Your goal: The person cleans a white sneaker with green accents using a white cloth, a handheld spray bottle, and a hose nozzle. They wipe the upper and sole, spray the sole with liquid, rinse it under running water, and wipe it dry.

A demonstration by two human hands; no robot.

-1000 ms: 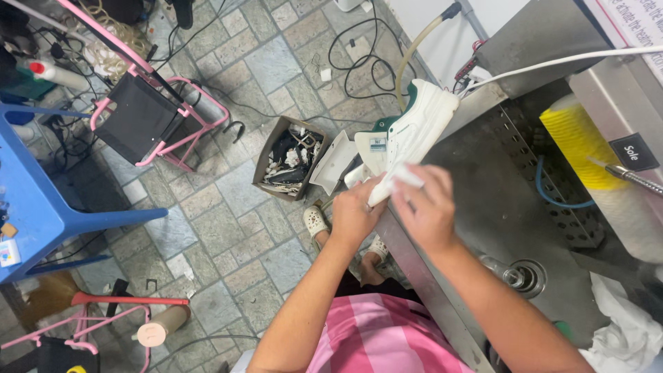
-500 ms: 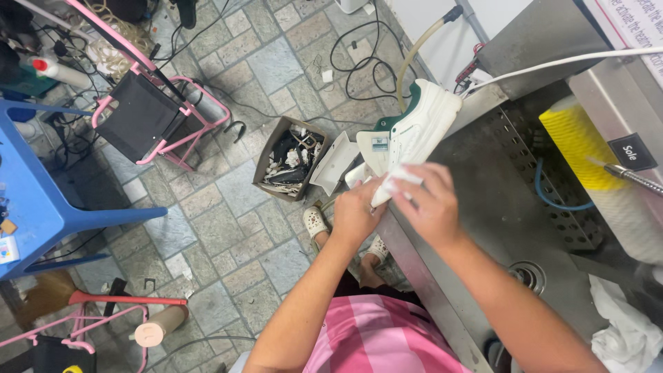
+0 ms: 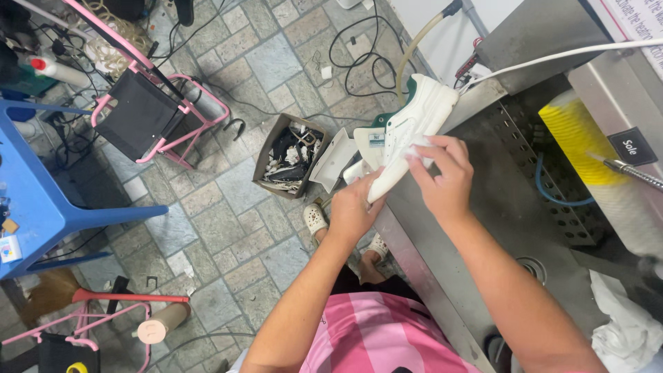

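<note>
A white sneaker point(image 3: 414, 117) with green heel trim is held over the front edge of a steel sink point(image 3: 497, 207). My left hand point(image 3: 353, 208) grips its toe end from below. My right hand point(image 3: 443, 176) presses a small white cloth point(image 3: 419, 146) against the shoe's side, fingers curled around the cloth. The shoe's tongue sticks out to the left.
A yellow and white roller brush point(image 3: 587, 159) and a metal spray nozzle point(image 3: 632, 171) sit at the sink's right. White rags point(image 3: 628, 324) lie at the bottom right. On the tiled floor stand a cardboard box of scraps point(image 3: 289, 155), pink racks point(image 3: 155, 114), a blue stool point(image 3: 34, 200) and cables.
My right hand has slid the cloth up along the shoe's side, away from the toe. The left hand keeps its hold on the toe.
</note>
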